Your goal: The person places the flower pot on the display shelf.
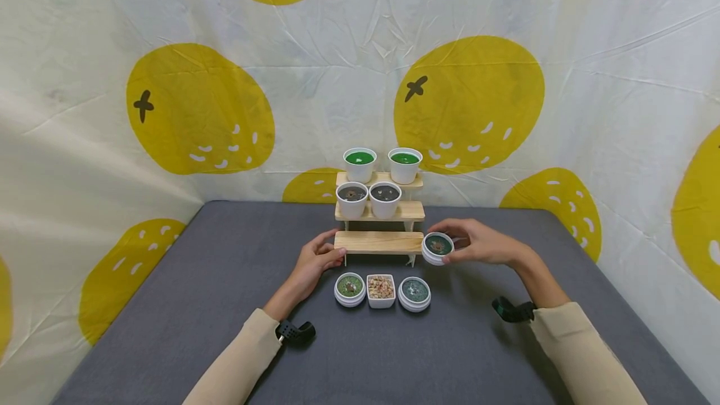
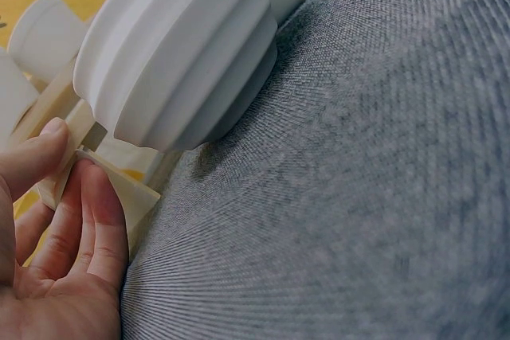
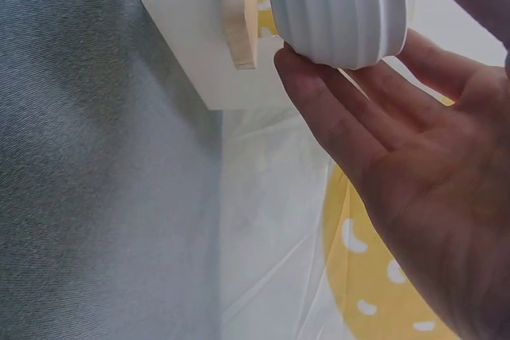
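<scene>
A small three-step wooden stand [image 1: 379, 242] is at the middle of the table, its lowest step bare. My left hand [image 1: 311, 262] pinches the left end of that step between thumb and fingers; the left wrist view shows the grip on the wooden end [image 2: 80, 129]. In my right hand [image 1: 478, 242] is a ribbed white pot [image 1: 437, 249] with a dark green filling, held at the right end of the lowest step. From the right wrist, the fingers [image 3: 323, 101] curl round the pot's [image 3: 339, 9] wall and underside.
Two white cups with green filling [image 1: 359, 165] stand on the top step, and two with dark filling [image 1: 385, 199] on the middle one. In front of the stand sit a green-filled pot [image 1: 350, 290], a square dish of pinkish bits [image 1: 381, 291] and a grey-green pot [image 1: 414, 294].
</scene>
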`<state>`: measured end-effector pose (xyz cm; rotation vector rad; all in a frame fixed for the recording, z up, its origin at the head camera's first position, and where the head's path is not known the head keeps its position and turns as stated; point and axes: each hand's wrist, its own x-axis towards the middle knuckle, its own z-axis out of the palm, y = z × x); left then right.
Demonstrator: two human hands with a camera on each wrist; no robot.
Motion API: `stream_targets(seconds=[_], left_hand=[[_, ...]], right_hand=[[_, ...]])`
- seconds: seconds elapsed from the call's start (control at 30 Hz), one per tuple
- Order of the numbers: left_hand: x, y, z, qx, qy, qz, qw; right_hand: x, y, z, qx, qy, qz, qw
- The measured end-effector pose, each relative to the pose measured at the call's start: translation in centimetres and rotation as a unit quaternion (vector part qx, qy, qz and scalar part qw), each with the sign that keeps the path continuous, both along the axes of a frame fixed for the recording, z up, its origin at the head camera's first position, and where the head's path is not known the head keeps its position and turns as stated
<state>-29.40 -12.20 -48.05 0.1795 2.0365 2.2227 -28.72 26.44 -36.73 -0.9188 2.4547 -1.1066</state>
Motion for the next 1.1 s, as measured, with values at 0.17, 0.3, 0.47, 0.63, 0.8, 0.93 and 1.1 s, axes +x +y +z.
stream_targets(seconds=[0.17, 0.3, 0.47, 0.63, 0.8, 0.93, 1.1], left_hand=[[0.0, 0.0, -0.1, -0.002, 0.0, 0.001, 1.0], [-0.1, -0.1, -0.2, -0.002, -0.002, 0.002, 1.0], [-0.1, -0.1, -0.2, 0.0, -0.002, 0.002, 1.0], [-0.1, -0.1, -0.2, 0.002, 0.001, -0.002, 1.0], [-0.1, -0.1, -0.2, 0.003, 0.003, -0.004, 1.0], [-0.1, -0.1, -0.1, 0.003, 0.001, -0.004, 1.0], [-0.1, -0.1, -0.1, 0.003, 0.002, -0.002, 1.0]], right_hand=[[-0.4, -0.2, 0.1, -0.013, 0.011, -0.007, 0.9998], [-0.6, -0.5, 0.3, -0.025, 0.018, -0.013, 0.9994], [-0.9, -0.8, 0.9, -0.019, 0.03, -0.029, 0.9989], [-1.4, -1.2, 1.5, -0.012, 0.044, -0.044, 0.998], [-2.1, -1.9, 2.0, -0.006, 0.05, -0.06, 0.9969], [-2.4, -2.5, 2.4, 0.005, 0.056, -0.074, 0.9956], [-2.9, -3.1, 2.6, 0.013, 0.067, -0.088, 0.9938]])
